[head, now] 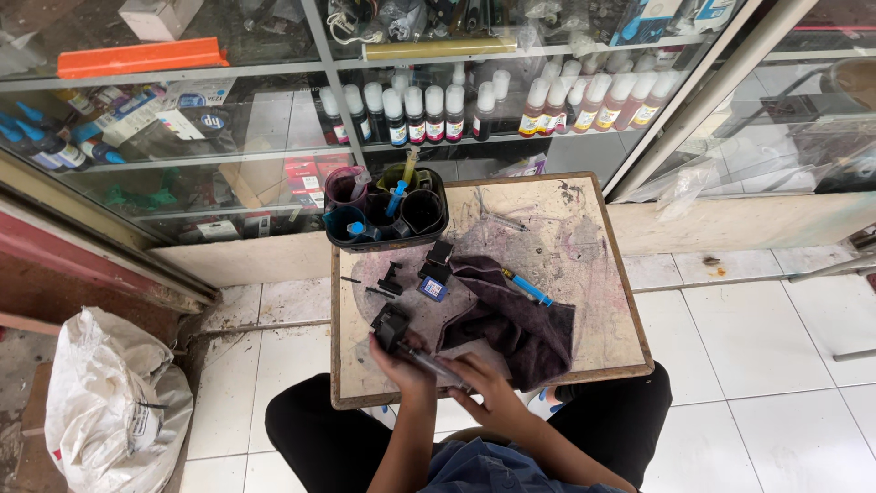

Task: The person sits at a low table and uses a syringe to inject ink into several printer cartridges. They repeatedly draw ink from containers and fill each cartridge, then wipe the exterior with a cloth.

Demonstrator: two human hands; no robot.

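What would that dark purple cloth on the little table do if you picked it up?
The dark cloth would probably flop and hang down, since it lies in soft, crumpled folds. It likely weighs little for its spread. Lifting it might nudge the blue syringe beside its edge, which looks round enough to roll on the stained table.

soft even daylight, faint shadows, mild glare on cabinet glass, wide-angle bending at edges, sharp focus

Worn stained wood table (593, 301); matt dark cloth (511, 319); black plastic cartridge (391, 326).
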